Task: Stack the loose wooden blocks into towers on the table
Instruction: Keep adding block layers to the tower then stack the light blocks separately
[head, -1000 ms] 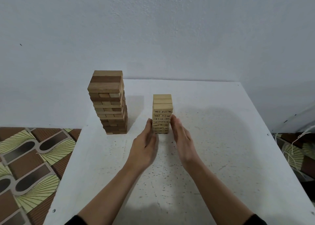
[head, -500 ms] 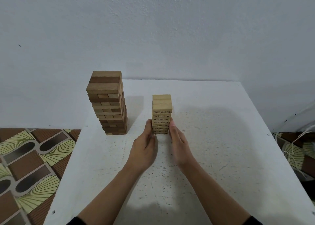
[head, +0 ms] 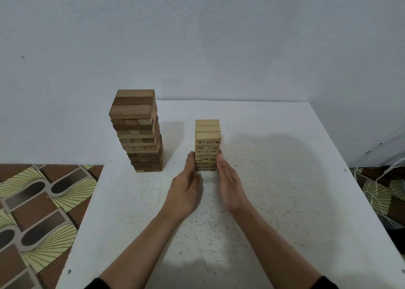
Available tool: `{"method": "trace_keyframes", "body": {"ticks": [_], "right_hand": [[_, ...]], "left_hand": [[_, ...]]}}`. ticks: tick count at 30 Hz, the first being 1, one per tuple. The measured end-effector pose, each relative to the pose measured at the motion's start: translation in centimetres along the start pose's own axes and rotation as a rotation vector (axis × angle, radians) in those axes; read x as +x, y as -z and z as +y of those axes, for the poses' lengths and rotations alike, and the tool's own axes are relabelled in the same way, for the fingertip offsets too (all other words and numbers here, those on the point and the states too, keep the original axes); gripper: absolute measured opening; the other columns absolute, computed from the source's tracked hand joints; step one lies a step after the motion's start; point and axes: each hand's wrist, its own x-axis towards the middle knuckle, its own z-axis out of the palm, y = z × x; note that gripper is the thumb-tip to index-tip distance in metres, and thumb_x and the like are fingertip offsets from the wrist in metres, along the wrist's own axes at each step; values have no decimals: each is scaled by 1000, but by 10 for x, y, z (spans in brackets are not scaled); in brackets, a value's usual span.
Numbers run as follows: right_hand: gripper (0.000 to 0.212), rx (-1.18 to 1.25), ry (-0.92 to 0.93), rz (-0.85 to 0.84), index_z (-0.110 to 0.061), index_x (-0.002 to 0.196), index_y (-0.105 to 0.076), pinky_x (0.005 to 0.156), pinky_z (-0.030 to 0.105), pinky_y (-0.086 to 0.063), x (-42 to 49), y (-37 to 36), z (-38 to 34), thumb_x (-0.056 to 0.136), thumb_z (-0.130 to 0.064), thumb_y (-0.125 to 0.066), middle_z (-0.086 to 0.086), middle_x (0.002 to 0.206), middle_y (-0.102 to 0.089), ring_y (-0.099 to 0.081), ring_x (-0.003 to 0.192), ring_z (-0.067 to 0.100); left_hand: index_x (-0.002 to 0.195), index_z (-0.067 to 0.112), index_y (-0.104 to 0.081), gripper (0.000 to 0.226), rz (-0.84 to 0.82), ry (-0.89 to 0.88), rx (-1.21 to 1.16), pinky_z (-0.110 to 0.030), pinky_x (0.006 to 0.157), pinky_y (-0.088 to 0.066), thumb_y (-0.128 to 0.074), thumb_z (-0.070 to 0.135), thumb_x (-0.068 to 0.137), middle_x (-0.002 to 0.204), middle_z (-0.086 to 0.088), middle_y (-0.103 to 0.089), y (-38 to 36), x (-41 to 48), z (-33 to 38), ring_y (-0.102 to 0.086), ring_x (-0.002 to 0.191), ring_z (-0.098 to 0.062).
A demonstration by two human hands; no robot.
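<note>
A small tower of pale numbered blocks (head: 207, 139) stands upright near the middle of the white table (head: 285, 179). My left hand (head: 186, 185) presses flat against the lower left side of the small tower. My right hand (head: 229, 183) presses flat against its lower right side, fingers straight. A larger tower of light and dark brown blocks (head: 139, 131) stands upright to the left, apart from both hands. I see no loose blocks on the table.
The table backs onto a plain grey wall (head: 197, 36). A patterned brown and yellow floor (head: 37, 203) lies past the left edge. White cords (head: 381, 179) hang off the right edge.
Both hands have closed in on the small tower from slightly apart, and now press its lower sides. Neither tower has visibly shifted.
</note>
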Motion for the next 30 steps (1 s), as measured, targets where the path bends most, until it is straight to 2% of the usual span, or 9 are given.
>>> {"method": "trace_keyframes", "body": {"ticks": [6,11,15,18,20,22,24,26,30], "right_hand": [[65,38,2,-5,-26,153,-41,123,41,-27,0,1,-3,100,-63,-30,-10,150,-50,-41,141,4],[62,28,20,-23,-29,153,-40,123,41,-27,0,2,-2,101,-61,-29,-13,149,-50,-40,141,2],[55,16,61,9,-29,149,-46,121,38,-30,0,7,-2,104,-57,-32,-17,147,-52,-41,140,2],[27,18,77,174,-38,119,-62,100,25,-49,-6,13,-10,109,-32,-38,-26,117,-68,-60,117,0],[24,-51,77,329,-27,100,-67,80,29,-52,-11,17,-13,106,-25,-43,-14,96,-71,-65,92,4],[27,-119,61,356,-13,83,-65,63,32,-45,-16,18,-14,103,-19,-48,-5,73,-65,-56,66,10],[32,-177,47,265,-9,74,-63,56,33,-40,-24,12,-16,102,-18,-50,-1,62,-59,-49,56,12],[31,-216,51,125,-12,76,-65,55,25,-44,-31,3,-18,102,-17,-51,0,64,-63,-54,56,9],[22,-281,56,-120,-19,101,-70,72,28,-58,-37,-25,-16,104,-25,-50,-8,92,-72,-69,87,6]], "left_hand": [[160,29,-22,63,-2,20,13,0,86,-37,-37,23,99,119,47,-52,2,0,2,-54,100,22],[158,34,-28,64,-9,9,8,-7,89,-43,-36,26,95,119,43,-58,3,0,4,-56,99,11],[158,27,-29,58,-25,-14,5,-19,110,-39,-42,12,104,144,23,-53,11,0,6,-50,129,4],[158,17,-28,59,-31,-13,-18,-14,115,-31,-44,1,104,155,12,-43,19,-2,13,-38,141,4],[156,16,-34,56,-36,7,-31,-5,107,-32,-47,2,103,152,15,-46,25,-7,16,-40,137,10],[150,18,-45,49,-27,19,-5,-1,100,-34,-52,8,103,144,20,-52,31,-14,13,-45,129,17],[140,21,-59,38,-10,12,54,-2,95,-38,-55,14,102,134,24,-59,39,-23,8,-52,122,14],[128,25,-68,30,2,-13,122,-5,92,-42,-57,17,101,125,24,-65,47,-33,4,-58,116,8],[116,24,-74,25,51,-50,188,-11,87,-49,-57,13,101,112,20,-71,66,-46,-3,-65,106,1]]}}
